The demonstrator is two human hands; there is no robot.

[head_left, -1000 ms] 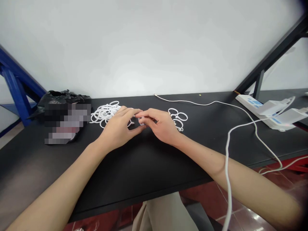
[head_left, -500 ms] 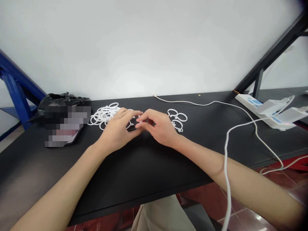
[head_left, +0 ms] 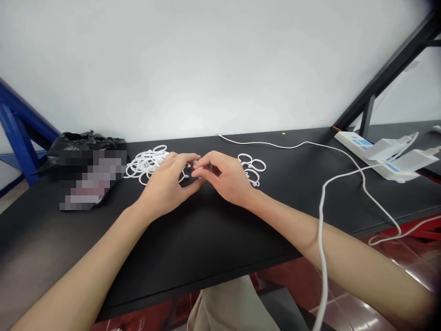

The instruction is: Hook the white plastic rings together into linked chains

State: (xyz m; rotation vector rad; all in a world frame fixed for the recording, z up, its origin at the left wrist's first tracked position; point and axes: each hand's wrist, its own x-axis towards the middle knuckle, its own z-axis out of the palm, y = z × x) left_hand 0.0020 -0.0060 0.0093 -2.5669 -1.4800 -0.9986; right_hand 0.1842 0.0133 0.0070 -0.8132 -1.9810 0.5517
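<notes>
My left hand [head_left: 167, 184] and my right hand [head_left: 225, 178] meet over the middle of the black table [head_left: 206, 239], fingertips close together. A white plastic ring [head_left: 185, 176] shows in part inside my curled left fingers, which close round it. My right thumb and index finger are pinched at the same ring, though the fingers hide most of it and the exact contact. Beside my left hand lies a pile of similar white rings [head_left: 138, 166]. Several more rings [head_left: 257, 164] rest just past my right hand.
A black plastic bag [head_left: 82, 140] and a blurred-out package lie at the left. A white power strip [head_left: 382, 168] with plugged-in adapters stands at the right. A white cable [head_left: 322, 220] loops across my right forearm. Behind the table rises a white wall [head_left: 193, 69].
The view has shifted slightly. My left index finger and thumb have spread a little from the right fingertips. Both hands stay together in the same place; the ring piles look unchanged.
</notes>
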